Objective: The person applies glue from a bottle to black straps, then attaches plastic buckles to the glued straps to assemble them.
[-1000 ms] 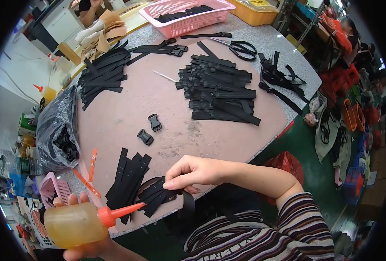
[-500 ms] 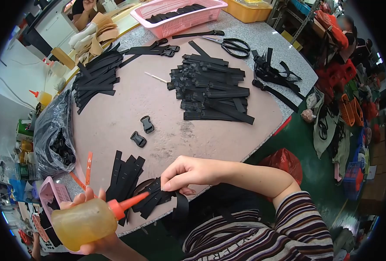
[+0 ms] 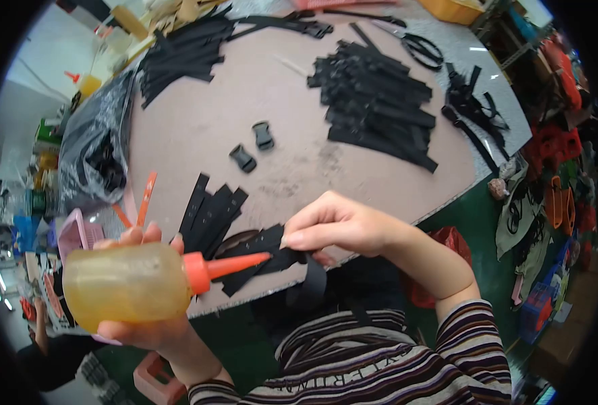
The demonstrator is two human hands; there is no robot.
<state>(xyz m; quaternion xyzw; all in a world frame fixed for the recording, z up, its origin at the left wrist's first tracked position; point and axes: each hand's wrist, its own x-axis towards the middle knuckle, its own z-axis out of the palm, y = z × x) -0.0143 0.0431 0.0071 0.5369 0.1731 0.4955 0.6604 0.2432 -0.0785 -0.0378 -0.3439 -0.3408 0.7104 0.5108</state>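
My left hand is wrapped round a glue bottle of yellowish liquid, held sideways. Its red nozzle points right, with the tip over black strap pieces near the table's front edge. My right hand pinches something at the right end of these pieces; a dark strap hangs below the fingers. Just left lies another fan of black straps. Two black buckles rest farther back on the table.
The pinkish table mat carries a large strap pile and another at back left. Scissors lie at back right. A plastic bag stands at left, and a red bag is below the right edge.
The view has shifted, so the table's contents appear higher and farther right. The bottle is more level, and its nozzle tip has moved closer to the strap pieces by my right hand.
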